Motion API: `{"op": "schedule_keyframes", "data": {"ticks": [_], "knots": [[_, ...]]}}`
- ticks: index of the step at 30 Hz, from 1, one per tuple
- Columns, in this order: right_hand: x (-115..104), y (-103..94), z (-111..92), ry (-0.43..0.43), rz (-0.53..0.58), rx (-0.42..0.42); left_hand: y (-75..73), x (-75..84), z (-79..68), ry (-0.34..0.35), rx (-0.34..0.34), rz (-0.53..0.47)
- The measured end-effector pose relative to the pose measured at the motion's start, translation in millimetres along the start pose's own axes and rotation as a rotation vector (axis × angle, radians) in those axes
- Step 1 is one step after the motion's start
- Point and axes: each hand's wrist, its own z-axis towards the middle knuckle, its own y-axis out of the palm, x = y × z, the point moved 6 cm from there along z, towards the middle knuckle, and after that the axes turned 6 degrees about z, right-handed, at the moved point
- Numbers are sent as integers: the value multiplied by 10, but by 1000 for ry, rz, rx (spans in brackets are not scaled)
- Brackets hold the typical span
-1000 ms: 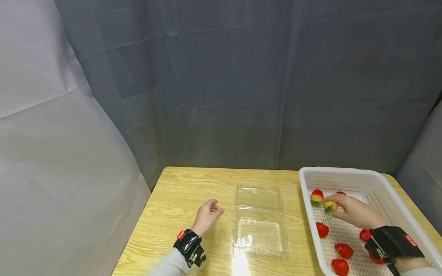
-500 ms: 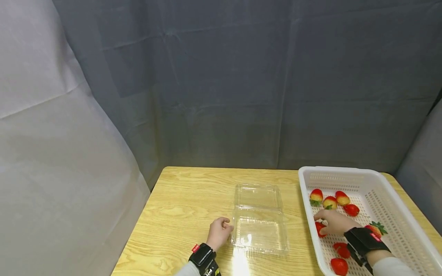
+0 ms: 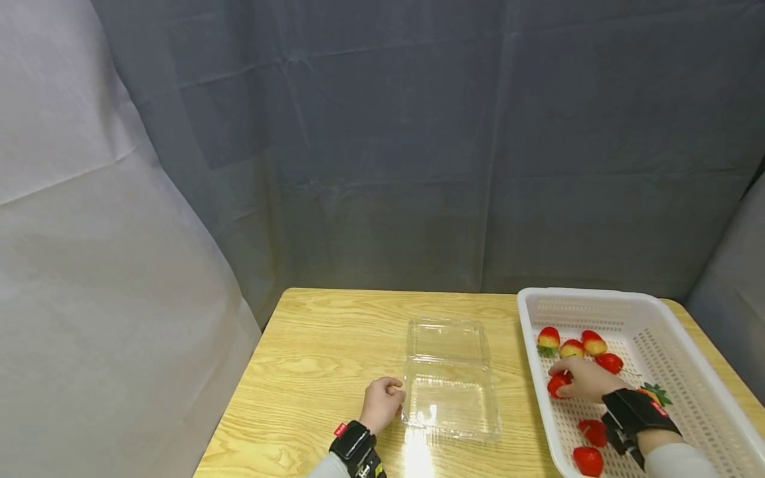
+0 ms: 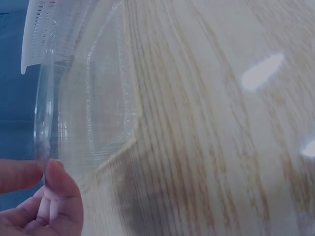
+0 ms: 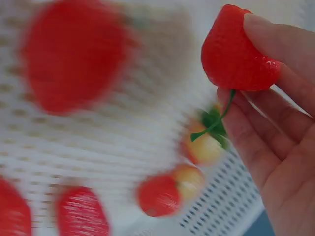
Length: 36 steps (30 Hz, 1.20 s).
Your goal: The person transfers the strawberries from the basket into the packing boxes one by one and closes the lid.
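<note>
My right hand (image 3: 587, 380) is inside the white basket (image 3: 532, 372), pinching a red fruit (image 5: 236, 51) with a thin green stem between thumb and fingers. In the head view that fruit shows beneath the fingertips, near the basket's left wall. My left hand (image 3: 381, 403) is at the left edge of a clear plastic clamshell box (image 3: 451, 401), which lies unfolded on the table. The left wrist view shows thumb and forefinger pinching the box's rim (image 4: 43, 132). Nothing is visible inside the box.
Around the right hand lie several other fruits: strawberries (image 3: 548, 337) at the far left corner, a red fruit (image 3: 609, 362) beyond the hand, and another red one (image 3: 588, 461) nearer. The wooden table (image 3: 323, 345) reaches a grey cloth (image 3: 382, 166) behind.
My right hand came left and nearer from the strawberries to the red stemmed fruit and took hold of it, lifting it slightly. My left hand moved right to the clamshell box's edge.
</note>
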Motion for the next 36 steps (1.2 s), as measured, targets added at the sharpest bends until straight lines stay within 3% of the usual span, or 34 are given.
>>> {"op": "schedule_keyframes", "data": {"ticks": [3, 6, 10, 15, 21, 29, 36], "knots": [[-184, -306, 46, -38, 33, 108, -11, 33, -10, 8, 6, -2], [-505, -541, 130, -87, 72, 215, -13, 43, -27, 2, 8, -9], [-1006, -551, 321, -245, 86, 277, -9, 46, -50, -3, 12, -39], [-1413, -151, 617, -363, 58, 164, 27, 36, -22, 2, 19, -59], [-1549, 432, 819, -400, 53, 34, 64, 36, 17, -1, 16, -60], [-1524, 985, 884, -320, 36, -85, 67, 48, 0, -10, 29, -60], [-1472, 1157, 846, -237, 41, -134, 81, 42, -5, 6, 38, -61]]}}
